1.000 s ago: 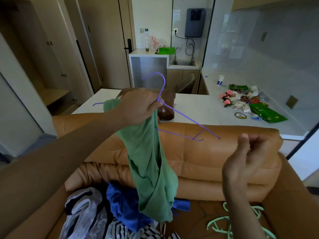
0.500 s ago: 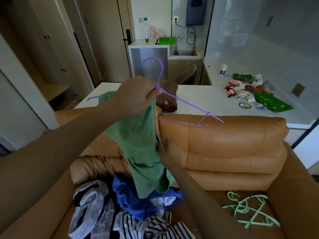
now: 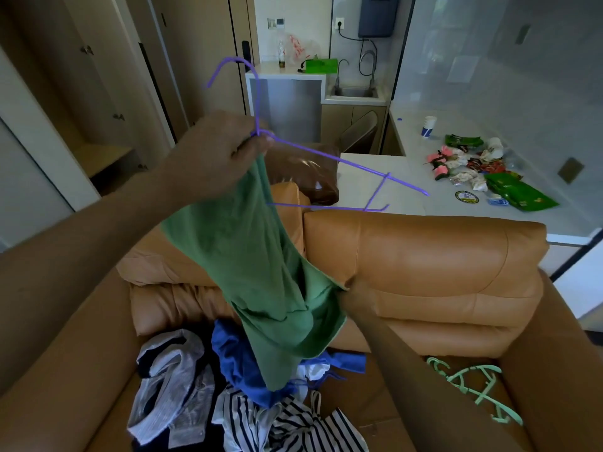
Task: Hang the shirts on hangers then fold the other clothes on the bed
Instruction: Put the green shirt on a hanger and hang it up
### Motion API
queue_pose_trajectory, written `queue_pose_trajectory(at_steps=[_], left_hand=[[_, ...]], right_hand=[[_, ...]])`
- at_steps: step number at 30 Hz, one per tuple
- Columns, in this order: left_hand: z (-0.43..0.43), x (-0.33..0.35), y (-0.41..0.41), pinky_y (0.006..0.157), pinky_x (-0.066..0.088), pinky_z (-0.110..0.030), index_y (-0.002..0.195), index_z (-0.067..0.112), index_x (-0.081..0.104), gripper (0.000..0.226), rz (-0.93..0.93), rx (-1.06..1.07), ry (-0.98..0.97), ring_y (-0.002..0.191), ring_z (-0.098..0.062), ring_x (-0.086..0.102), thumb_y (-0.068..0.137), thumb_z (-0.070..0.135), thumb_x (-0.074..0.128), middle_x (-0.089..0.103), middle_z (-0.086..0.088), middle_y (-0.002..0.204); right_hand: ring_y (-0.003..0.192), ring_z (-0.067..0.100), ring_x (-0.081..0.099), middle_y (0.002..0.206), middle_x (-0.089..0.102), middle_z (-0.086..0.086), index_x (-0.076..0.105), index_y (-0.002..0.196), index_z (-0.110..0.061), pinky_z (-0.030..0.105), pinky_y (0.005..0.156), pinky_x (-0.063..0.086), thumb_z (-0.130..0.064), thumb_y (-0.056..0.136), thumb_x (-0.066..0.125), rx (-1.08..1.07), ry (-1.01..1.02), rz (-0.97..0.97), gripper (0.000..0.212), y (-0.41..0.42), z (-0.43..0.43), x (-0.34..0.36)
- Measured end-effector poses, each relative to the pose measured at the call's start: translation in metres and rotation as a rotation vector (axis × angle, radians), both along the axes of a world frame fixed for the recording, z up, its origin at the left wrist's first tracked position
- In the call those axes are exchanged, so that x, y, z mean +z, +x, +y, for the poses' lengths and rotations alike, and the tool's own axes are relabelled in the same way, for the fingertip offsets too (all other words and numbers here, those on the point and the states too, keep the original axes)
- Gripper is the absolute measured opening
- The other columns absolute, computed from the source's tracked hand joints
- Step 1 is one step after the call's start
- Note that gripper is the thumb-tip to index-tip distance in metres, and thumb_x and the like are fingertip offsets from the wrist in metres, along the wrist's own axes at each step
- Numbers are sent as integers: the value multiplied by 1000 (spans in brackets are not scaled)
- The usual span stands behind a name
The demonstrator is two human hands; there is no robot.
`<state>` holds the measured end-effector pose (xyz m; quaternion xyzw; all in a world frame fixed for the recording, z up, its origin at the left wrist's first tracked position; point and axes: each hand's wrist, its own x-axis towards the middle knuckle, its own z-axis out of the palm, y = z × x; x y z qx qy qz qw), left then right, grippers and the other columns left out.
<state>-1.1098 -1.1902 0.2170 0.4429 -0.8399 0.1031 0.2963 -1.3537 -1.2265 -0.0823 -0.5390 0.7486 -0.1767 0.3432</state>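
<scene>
My left hand is raised and grips the neck of a purple wire hanger together with the top of a green shirt. The shirt hangs down from that hand, bunched, with the hanger's right arm sticking out bare. Lower down, my right hand pinches the shirt's right edge and pulls it sideways. A pile of clothes lies on the tan sofa seat below: a blue garment, a black-and-white striped one and a pale grey shirt.
Mint green hangers lie on the right of the seat of the tan leather sofa. Behind it runs a white counter with wrappers, a paper cup and a brown bag. Wardrobe doors stand at the left.
My right hand came down from mid-air, took hold of the green shirt's edge and has drawn it to the right. My left hand has kept the hanger and shirt raised.
</scene>
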Motion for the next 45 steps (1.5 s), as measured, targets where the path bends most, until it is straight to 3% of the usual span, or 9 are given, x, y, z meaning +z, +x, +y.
queue_pose_trajectory(at_steps=[3, 6, 8, 11, 17, 24, 29, 38, 45], left_hand=[[-4, -12, 27, 56, 26, -35, 77, 2, 59, 50, -53, 32, -24, 53, -21, 40, 103, 38, 37, 41, -1, 58], [-2, -34, 44, 57, 30, -29, 77, 8, 56, 40, -62, -29, 26, 55, -4, 44, 102, 34, 39, 44, 11, 60], [-2, -55, 55, 58, 29, -26, 79, 11, 57, 40, -102, -50, 61, 61, 0, 51, 103, 38, 38, 49, 14, 63], [-4, -86, 68, 56, 30, -31, 85, 11, 62, 44, -180, 16, 65, 58, -30, 58, 100, 43, 35, 58, -7, 65], [8, -114, 54, 56, 46, -33, 90, 7, 68, 37, -226, -21, 41, 64, -34, 64, 96, 31, 40, 66, -11, 74], [8, -137, 22, 56, 53, -39, 88, 11, 62, 26, -159, 2, 35, 72, -34, 63, 92, 27, 43, 63, -7, 80], [0, -140, 2, 54, 51, -43, 95, 6, 67, 45, -66, 47, 24, 68, -38, 64, 98, 38, 35, 67, -12, 77], [-11, -105, -3, 55, 41, -37, 99, 4, 68, 43, 111, 30, -39, 62, -41, 60, 102, 36, 39, 64, -15, 68], [-7, -85, -16, 56, 43, -40, 101, 8, 69, 53, 94, -13, -45, 59, -39, 58, 100, 45, 32, 65, -12, 68]], right_hand=[[76, 32, 67, 89, 68, 20, 61, 93, -1, 47, 73, 61, -12, 97, 55, -104, 209, -284, 14, -24, -11, 5], [46, 16, 42, 63, 47, 10, 50, 74, -8, 22, 40, 40, 3, 97, 38, -154, 258, -408, 28, -41, -18, 37], [49, 12, 31, 61, 37, 5, 43, 70, -16, 20, 42, 26, 1, 95, 43, -90, 272, -410, 30, -49, -25, 60], [47, 16, 38, 60, 45, 6, 50, 69, -16, 25, 48, 33, -3, 84, 60, 72, 259, -338, 22, -54, -25, 99], [46, 16, 34, 69, 42, 10, 52, 83, -10, 22, 43, 26, -4, 85, 61, 168, 46, -220, 11, -46, -23, 167], [63, 27, 62, 79, 63, 12, 62, 88, -7, 33, 56, 53, -3, 81, 65, 250, -222, -17, 9, -30, -9, 218], [62, 13, 48, 77, 55, 4, 63, 103, -5, 25, 58, 40, 4, 78, 72, 479, -291, -147, 27, -16, 9, 245], [111, 17, 58, 130, 52, 5, 53, 132, -23, 27, 92, 47, 3, 75, 80, 746, -441, -117, 68, -65, 14, 246], [87, 20, 62, 90, 67, 2, 65, 93, -12, 47, 82, 50, -18, 84, 70, 779, -721, 96, 12, -66, 20, 229]])
